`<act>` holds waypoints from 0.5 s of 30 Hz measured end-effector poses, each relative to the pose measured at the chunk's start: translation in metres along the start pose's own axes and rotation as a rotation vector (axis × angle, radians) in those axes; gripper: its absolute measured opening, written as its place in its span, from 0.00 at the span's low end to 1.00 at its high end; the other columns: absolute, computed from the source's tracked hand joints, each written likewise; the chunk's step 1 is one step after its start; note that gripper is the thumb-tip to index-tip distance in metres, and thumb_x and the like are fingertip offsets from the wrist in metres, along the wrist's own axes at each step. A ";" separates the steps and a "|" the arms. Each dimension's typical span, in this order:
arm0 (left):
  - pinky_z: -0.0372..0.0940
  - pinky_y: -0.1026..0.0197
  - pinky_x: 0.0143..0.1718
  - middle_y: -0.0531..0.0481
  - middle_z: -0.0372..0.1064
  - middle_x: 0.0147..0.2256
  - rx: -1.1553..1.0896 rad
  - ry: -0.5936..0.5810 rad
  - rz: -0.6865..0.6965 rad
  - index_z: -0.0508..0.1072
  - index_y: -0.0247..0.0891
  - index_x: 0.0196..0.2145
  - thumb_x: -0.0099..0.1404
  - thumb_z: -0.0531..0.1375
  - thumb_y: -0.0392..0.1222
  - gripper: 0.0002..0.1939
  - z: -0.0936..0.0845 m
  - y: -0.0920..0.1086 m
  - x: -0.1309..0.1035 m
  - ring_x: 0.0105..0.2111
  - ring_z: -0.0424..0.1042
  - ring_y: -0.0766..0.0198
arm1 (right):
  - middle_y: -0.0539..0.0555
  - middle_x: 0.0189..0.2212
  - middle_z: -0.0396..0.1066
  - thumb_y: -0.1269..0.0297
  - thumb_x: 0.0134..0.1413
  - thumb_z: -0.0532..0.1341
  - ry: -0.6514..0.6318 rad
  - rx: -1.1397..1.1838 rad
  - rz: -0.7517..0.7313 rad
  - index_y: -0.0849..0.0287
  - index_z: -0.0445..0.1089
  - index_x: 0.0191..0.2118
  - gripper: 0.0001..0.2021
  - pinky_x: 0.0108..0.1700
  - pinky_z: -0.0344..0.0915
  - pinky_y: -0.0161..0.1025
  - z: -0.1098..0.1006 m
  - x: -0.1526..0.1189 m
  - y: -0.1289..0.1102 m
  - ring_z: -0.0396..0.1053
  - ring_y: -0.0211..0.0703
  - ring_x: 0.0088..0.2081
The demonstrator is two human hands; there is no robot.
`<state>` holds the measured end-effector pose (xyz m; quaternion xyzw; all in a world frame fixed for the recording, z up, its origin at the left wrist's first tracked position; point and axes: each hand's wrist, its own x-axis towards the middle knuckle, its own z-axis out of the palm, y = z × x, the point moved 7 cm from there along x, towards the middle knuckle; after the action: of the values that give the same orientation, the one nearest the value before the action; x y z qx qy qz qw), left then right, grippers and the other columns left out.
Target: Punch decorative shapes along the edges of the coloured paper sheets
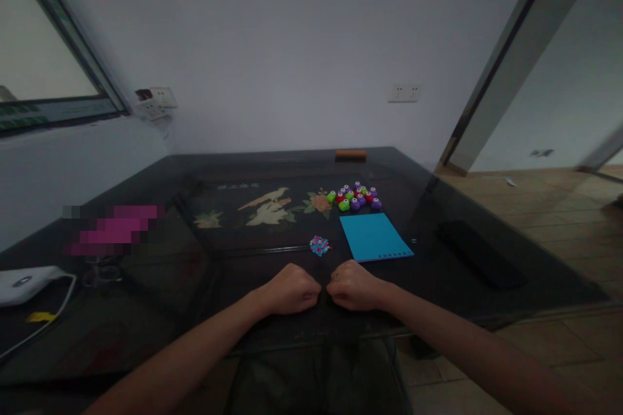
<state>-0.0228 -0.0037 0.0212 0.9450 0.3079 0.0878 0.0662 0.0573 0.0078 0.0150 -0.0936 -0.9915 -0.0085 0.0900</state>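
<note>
My left hand (293, 290) rests as a fist near the front edge of the dark table, with nothing seen in it. Close beside it my right hand (354, 286) is also a fist, a ring on one finger, and a small gap parts the two. Just beyond them lies a small heap of pink, blue and white beads (320, 246). A bright blue sheet or pad (376, 237) with a row of holes along its near edge lies past my right hand. Behind that, several red, green and purple ball-like pieces with white eye-like spots (355, 197) sit clustered.
The glossy dark table (253, 331) bears a bird-and-flower picture. A brown bar-shaped object (351, 154) lies at the far edge, a long black case (479, 253) at the right. On the left are a blurred-out pink thing (117, 227) and a white device (29, 284) with a cable.
</note>
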 end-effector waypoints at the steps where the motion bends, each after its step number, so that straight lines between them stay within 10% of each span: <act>1: 0.47 0.63 0.22 0.56 0.62 0.18 -0.002 0.001 0.003 0.59 0.37 0.18 0.53 0.54 0.31 0.09 0.000 0.000 0.000 0.19 0.60 0.70 | 0.51 0.19 0.68 0.71 0.47 0.55 -0.001 0.002 0.000 0.59 0.64 0.22 0.07 0.25 0.44 0.36 0.000 0.000 0.000 0.62 0.36 0.22; 15: 0.46 0.64 0.22 0.56 0.63 0.17 0.013 0.009 -0.001 0.60 0.37 0.18 0.54 0.54 0.31 0.10 0.000 0.000 0.000 0.19 0.60 0.70 | 0.51 0.18 0.68 0.72 0.47 0.55 -0.033 -0.008 0.009 0.60 0.65 0.22 0.07 0.25 0.44 0.36 -0.002 0.001 -0.001 0.62 0.36 0.22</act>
<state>-0.0223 -0.0039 0.0214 0.9449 0.3092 0.0902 0.0587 0.0560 0.0069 0.0177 -0.0987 -0.9924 -0.0105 0.0731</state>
